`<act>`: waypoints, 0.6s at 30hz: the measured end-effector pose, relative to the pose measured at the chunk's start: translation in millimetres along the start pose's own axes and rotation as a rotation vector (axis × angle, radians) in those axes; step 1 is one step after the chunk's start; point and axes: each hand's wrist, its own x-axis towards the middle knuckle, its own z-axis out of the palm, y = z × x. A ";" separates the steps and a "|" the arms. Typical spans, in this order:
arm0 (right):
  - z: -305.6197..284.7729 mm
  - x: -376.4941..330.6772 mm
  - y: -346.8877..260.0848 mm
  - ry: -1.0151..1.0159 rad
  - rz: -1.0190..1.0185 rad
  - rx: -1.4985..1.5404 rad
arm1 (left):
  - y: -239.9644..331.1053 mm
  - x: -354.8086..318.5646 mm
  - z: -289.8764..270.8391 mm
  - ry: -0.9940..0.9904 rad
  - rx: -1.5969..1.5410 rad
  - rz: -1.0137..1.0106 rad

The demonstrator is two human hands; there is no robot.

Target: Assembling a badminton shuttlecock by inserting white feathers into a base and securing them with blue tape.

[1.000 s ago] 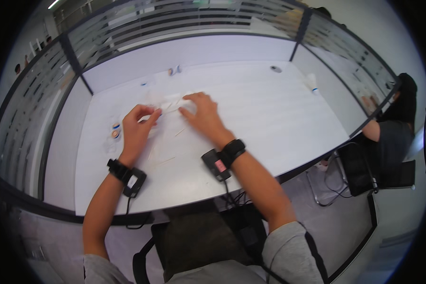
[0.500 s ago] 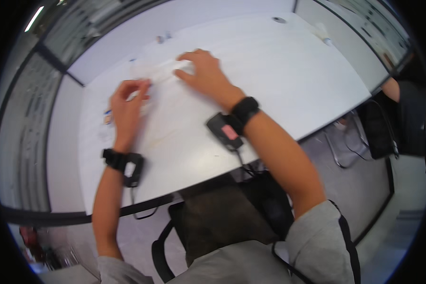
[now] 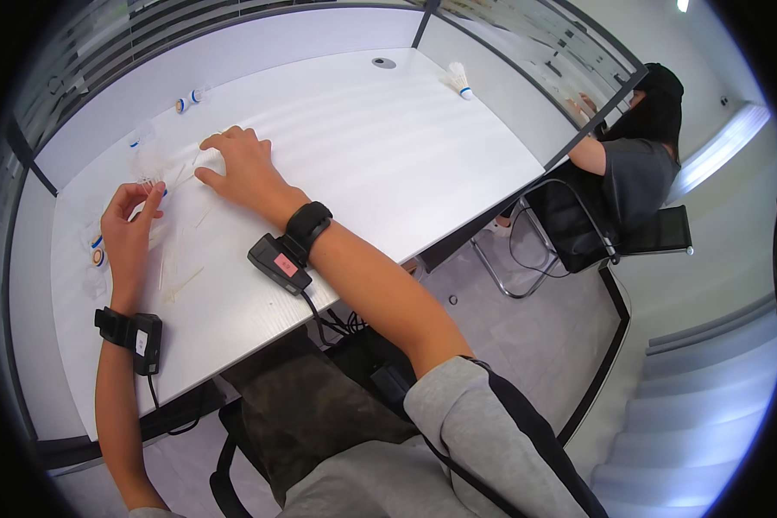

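Observation:
On the white desk [image 3: 354, 147], my left hand [image 3: 129, 233] pinches a small shuttlecock base [image 3: 164, 192] with a blue band; white shafts show at its fingertips, and the fingers partly cover it. Just to the right, my right hand [image 3: 249, 175] hovers with thumb and index finger apart and nothing visible between them. A thin pale feather shaft [image 3: 181, 173] lies between the two hands. Beyond the left hand is a whitish, see-through shuttlecock skirt [image 3: 145, 145] with a blue band. Loose pale shafts [image 3: 184, 285] are scattered nearer me.
Blue-banded cork bases sit beyond my hands [image 3: 182, 105] and left of my left wrist [image 3: 98, 256]. A white shuttlecock [image 3: 461, 82] lies at the far right, near a cable hole [image 3: 383, 63]. Partitions [image 3: 492, 95] border the desk; another person [image 3: 634, 164] sits past the right one.
The view has turned to the right, so desk and hands appear further left. Both hands keep nearly the same pose and place over the desk.

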 end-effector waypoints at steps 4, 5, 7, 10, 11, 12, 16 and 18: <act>-1.3 -1.5 0.2 0.016 -0.005 0.015 | 2.4 -3.7 3.7 -0.017 -0.027 0.009; 0.0 -1.1 0.3 0.040 -0.019 0.030 | 5.0 -3.3 4.2 -0.022 -0.020 0.000; 6.7 2.8 0.6 0.065 -0.028 0.015 | -3.7 3.8 -0.6 -0.036 -0.023 0.014; 9.2 1.7 2.1 0.079 -0.040 -0.028 | -7.0 4.3 -4.3 -0.051 0.045 0.038; 11.2 4.5 2.7 0.089 -0.034 -0.006 | -3.9 3.8 -5.4 -0.054 0.026 0.058; 9.1 7.3 7.8 0.097 -0.034 0.014 | -2.1 4.9 -2.4 -0.050 0.008 0.081; 0.7 10.5 11.3 0.096 -0.099 0.075 | -2.1 3.0 2.0 -0.038 -0.021 0.081; -4.6 9.3 5.4 0.031 -0.072 0.035 | -3.1 3.8 5.0 -0.032 -0.067 0.075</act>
